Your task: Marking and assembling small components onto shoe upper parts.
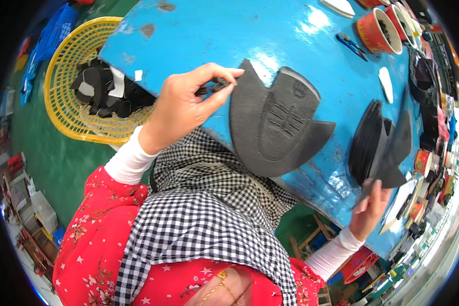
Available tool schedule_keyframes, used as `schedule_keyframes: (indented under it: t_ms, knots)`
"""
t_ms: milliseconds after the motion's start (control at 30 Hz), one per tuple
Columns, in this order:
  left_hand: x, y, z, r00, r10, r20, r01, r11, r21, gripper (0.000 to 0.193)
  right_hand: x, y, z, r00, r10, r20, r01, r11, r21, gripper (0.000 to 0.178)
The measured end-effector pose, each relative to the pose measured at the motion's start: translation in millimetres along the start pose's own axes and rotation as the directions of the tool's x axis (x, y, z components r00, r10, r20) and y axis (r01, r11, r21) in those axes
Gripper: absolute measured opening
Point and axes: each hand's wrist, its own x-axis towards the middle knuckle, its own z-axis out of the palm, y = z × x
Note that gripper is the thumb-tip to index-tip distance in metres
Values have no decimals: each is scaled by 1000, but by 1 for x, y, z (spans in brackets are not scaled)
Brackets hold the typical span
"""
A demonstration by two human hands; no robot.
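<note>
A dark grey shoe upper (285, 117), U-shaped with a stitched tongue and lace slots, lies flat on the blue table in front of me. My left hand (186, 99) is raised at its left edge, thumb and forefinger pinched, with small black pieces (217, 85) held in the curled fingers; their kind is too small to tell. At the right, my right hand (370, 206) grips the lower end of a dark shoe upper (392, 158). That piece leans beside a stack of black shoe uppers (364, 145). The fingertips of this hand are partly hidden.
A yellow plastic basket (81, 130) with dark scraps stands at the table's left. Blue-handled snippers (352, 47) and red paper tubs (377, 31) are at the far right of the blue table (204, 30). A white sole-shaped piece (385, 84) lies near them.
</note>
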Motion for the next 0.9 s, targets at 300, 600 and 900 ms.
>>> schedule_keyframes:
  t_ms: [300, 600, 900]
  knots:
    - [4, 1, 1, 998, -59, 12, 60, 996, -68, 7, 0, 22, 105, 953, 207, 219, -169, 969, -181, 42]
    - [-4, 20, -7, 993, -35, 114, 41, 998, -49, 10, 7, 10, 94, 993, 111, 31, -78, 849, -522, 27]
    - [-13, 51, 13, 741, -43, 670, 624, 412, -664, 46, -29, -13, 145, 905, -265, 332, 362, 891, -276, 14]
